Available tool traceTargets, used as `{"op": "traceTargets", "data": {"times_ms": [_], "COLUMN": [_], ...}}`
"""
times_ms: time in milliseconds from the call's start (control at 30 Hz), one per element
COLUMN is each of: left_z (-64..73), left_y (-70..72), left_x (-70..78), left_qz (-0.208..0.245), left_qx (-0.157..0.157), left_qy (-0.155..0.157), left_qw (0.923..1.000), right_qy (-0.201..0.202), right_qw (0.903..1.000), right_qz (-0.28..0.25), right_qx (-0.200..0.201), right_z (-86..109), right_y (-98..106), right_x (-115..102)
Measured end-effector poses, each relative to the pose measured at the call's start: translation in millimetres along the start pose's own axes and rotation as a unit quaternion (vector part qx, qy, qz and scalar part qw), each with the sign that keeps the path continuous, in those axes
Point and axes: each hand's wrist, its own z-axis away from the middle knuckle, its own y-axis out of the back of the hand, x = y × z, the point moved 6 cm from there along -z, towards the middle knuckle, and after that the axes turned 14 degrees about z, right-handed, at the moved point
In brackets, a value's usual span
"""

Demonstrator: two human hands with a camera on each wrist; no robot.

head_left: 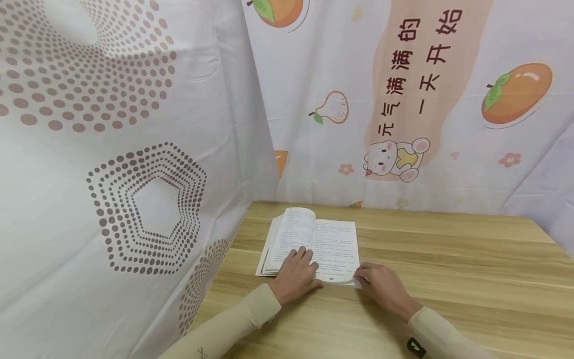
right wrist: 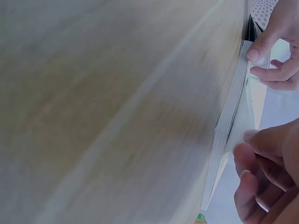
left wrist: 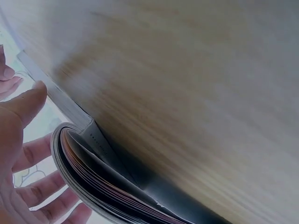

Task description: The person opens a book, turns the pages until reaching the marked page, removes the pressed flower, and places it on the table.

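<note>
An open book [head_left: 334, 244] with printed text lies on the wooden table, its left-hand pages curving up in a thick stack. My left hand [head_left: 293, 276] rests across those left pages near the lower middle. In the left wrist view its fingers [left wrist: 42, 192] spread over the curved stack, with the thumb [left wrist: 33, 100] by the book's lower edge. At the lower right corner, my right hand [head_left: 383, 286] pinches a page [right wrist: 240, 126] between thumb and fingertips. That page's corner is lifted off the thick block of pages [right wrist: 219, 144] under it.
The wooden table [head_left: 448, 259] reaches to the right of the book. A white curtain with dotted patterns [head_left: 148, 209] hangs close along the left side. Behind the table hangs another curtain with fruit prints and writing [head_left: 314, 149].
</note>
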Motion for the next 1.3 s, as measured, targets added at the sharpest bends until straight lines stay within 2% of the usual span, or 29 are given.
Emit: {"op": "traceTargets", "data": {"times_ms": [300, 533, 733, 867, 1100, 1300], "left_z": [-1.4, -2.0, -1.2, -1.2, -1.6, -1.5], "left_y": [-0.3, 0.2, 1.1, 2.0, 3.7, 11.5], "left_x": [-1.9, -1.6, -1.9, -1.4, -0.6, -0.2], "left_qz": [-0.002, -0.001, 0.006, 0.003, -0.003, 0.026], "left_qx": [0.000, -0.015, -0.024, -0.010, 0.009, 0.078], "left_qy": [-0.003, 0.000, 0.008, 0.007, 0.011, 0.010], "left_qw": [1.0000, 0.9999, 0.9997, 0.9999, 0.9999, 0.9966], "right_qy": [0.011, 0.006, 0.007, -0.011, -0.028, -0.010], "right_qw": [0.9999, 0.9997, 0.9999, 0.9997, 0.9990, 0.9996], "right_qz": [-0.002, -0.023, -0.012, -0.016, -0.033, -0.019], "right_qx": [0.012, -0.005, 0.004, 0.012, -0.004, -0.019], "right_z": [-1.6, 0.4, 3.6, 4.2, 6.7, 7.1], "right_y": [2.2, 3.4, 3.2, 4.1, 1.5, 0.6], "right_x": [0.0, -0.1, -0.1, 2.3, 5.2, 3.0]}}
